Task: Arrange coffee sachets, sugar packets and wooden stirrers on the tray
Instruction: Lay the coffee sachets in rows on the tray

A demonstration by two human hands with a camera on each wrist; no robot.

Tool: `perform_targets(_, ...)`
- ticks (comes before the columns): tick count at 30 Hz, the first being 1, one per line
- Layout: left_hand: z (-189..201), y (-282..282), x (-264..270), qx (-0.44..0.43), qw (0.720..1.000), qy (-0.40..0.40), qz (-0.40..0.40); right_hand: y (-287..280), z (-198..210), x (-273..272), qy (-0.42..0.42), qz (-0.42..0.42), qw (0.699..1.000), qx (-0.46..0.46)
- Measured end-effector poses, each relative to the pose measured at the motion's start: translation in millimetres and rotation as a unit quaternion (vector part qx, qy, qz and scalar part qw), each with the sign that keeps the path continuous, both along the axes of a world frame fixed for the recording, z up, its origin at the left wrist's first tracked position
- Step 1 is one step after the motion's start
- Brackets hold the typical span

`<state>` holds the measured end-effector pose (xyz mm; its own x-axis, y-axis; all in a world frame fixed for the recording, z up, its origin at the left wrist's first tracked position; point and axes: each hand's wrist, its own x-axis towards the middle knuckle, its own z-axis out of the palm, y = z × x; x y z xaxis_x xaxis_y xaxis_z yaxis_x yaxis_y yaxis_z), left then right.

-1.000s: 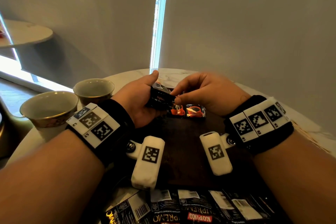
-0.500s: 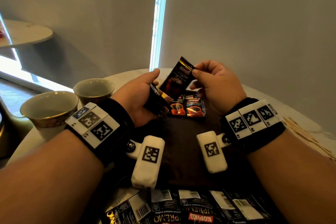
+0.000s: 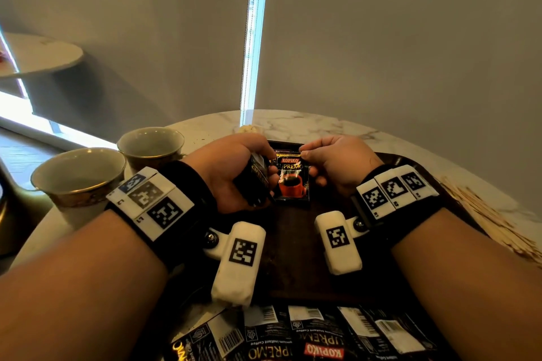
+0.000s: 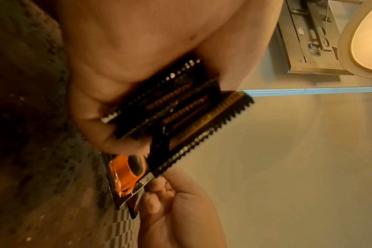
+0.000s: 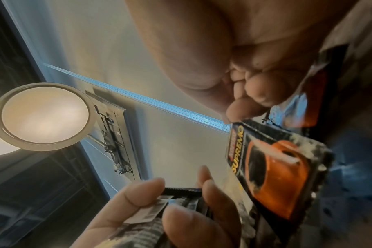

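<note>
The right hand [image 3: 337, 167] pinches one coffee sachet [image 3: 291, 179] by its far edge, upright over the tray [image 3: 293, 243]. The left hand [image 3: 231, 173], just left, grips the stack of sachets [image 3: 256, 182].

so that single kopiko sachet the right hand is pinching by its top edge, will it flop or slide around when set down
The sachet looks thin, so probably light and slightly floppy. Pinched by the right hand, it hangs fairly flat. Its glossy film may slide on the dark tray.

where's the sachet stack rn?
Head view: the sachet stack is gripped in the left hand, centre-left over the tray, beside the sachet pinched by the right hand.
</note>
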<state>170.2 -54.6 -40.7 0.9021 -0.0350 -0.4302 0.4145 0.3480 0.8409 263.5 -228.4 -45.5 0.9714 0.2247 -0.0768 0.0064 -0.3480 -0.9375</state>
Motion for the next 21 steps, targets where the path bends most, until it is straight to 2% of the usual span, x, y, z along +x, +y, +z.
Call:
perform_targets(5,1.8,-1.8,-1.6,0.015,0.999,0.018,-0.035,3.8,1.1,-2.6,0.013,0.002,1.0,0.007)
perform_targets(21,-4.3,-4.7,1.8,0.009,1.0,0.016,-0.018,6.5,2.6,-5.4,0.033,0.009,0.998,0.049)
